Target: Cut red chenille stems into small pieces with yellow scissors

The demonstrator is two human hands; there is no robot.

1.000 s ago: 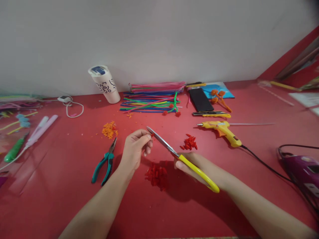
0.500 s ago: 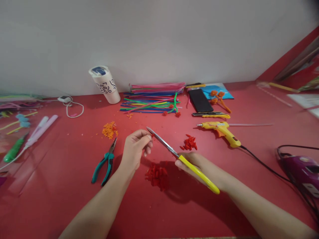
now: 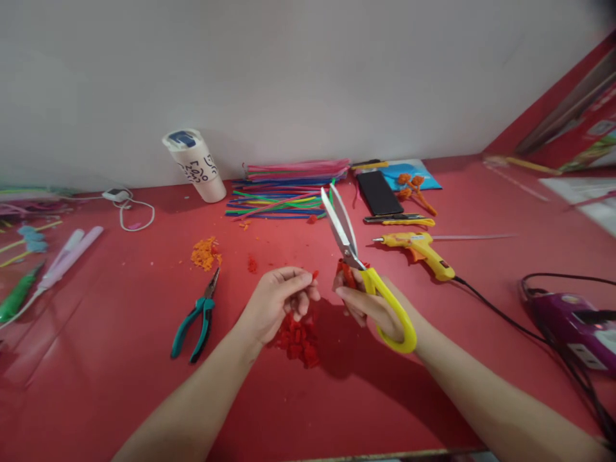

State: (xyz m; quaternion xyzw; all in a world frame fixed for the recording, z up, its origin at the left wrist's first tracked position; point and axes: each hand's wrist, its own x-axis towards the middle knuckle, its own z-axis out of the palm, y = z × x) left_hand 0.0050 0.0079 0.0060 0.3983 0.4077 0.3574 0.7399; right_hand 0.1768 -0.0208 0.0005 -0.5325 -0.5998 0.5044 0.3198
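My left hand (image 3: 282,300) is closed in a pinch on a small red piece of pipe cleaner (image 3: 315,274), whose tip shows past the thumb. My right hand (image 3: 373,305) grips yellow-handled scissors (image 3: 344,237), its fingers in the loops. The blades point up and away and stand slightly apart, clear of the red piece. Below my left hand lies a heap of short red pieces (image 3: 301,343), partly hidden by the fingers. More red pieces (image 3: 350,273) show behind the scissors, by my right fingers. A bit of red fluff (image 3: 253,264) lies left of them on the table.
Teal-handled pliers (image 3: 205,314) and orange clippings (image 3: 206,253) lie to the left. Behind are a tumbler (image 3: 197,167), bundled pipe cleaners (image 3: 283,199) and a phone (image 3: 380,194). To the right lie a yellow glue gun (image 3: 423,251) and a purple power strip (image 3: 572,327).
The scissors have swung upright and their blades have parted, away from my left fingers. My left hand has moved right and nearer with the red piece. The view has shifted slightly.
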